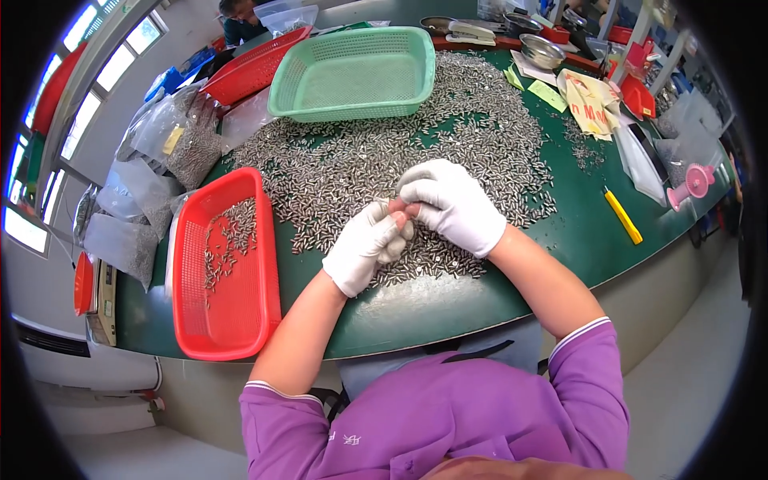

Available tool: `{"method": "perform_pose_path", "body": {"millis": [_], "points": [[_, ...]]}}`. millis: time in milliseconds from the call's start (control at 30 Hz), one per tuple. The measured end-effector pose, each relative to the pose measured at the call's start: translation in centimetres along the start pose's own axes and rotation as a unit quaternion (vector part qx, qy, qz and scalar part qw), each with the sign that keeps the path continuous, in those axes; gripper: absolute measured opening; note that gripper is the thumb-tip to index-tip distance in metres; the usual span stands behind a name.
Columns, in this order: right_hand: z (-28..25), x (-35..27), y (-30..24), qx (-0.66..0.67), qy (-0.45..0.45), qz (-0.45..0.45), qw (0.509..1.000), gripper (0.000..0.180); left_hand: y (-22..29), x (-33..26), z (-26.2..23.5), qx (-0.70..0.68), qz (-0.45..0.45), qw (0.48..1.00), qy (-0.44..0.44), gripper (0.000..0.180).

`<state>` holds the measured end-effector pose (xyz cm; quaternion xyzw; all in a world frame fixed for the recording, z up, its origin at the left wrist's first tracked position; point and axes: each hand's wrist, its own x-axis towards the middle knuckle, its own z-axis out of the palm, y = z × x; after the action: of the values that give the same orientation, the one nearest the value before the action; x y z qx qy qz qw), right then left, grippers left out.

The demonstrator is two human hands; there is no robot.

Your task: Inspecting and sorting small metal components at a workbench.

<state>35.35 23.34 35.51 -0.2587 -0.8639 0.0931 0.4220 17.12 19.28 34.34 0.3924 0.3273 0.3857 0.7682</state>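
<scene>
My left hand and my right hand, both in white gloves with bare fingertips showing, meet over a wide heap of small silver metal cylinders. Thumb and fingers of each hand are pinched together, fingertips almost touching. Whatever sits between them is too small to make out. The heap spreads across the green table around and under both hands. Left of my left forearm stands a red plastic basket, with a loose scatter of the same cylinders on its bottom.
A pale green basket sits on the heap's far side. Bags of parts line the left edge. Rightward lie a yellow-handled cutter, a pink spool-like holder and yellow paper. Across the table is another person.
</scene>
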Motion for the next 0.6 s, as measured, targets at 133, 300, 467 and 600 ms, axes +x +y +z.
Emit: {"method": "perform_pose_path", "body": {"millis": [133,300,467,600], "points": [[0.3,-0.1,0.1,0.063,-0.045,0.012,0.997,0.017,-0.3,-0.1,0.1,0.042,0.004,0.998,0.051,0.017],[-0.3,-0.5,0.7,-0.092,-0.062,0.103,0.988,0.024,-0.2,0.0,-0.3,0.045,0.031,0.997,0.048,0.017],[0.1,-1.1,1.7,-0.151,-0.141,0.124,0.971,0.010,-0.7,0.3,-0.9,-0.018,0.043,0.999,-0.002,0.026],[0.6,-1.0,1.5,-0.184,-0.122,0.098,0.970,0.010,-0.6,0.4,-1.2,-0.062,0.030,0.998,-0.014,0.028]]}}
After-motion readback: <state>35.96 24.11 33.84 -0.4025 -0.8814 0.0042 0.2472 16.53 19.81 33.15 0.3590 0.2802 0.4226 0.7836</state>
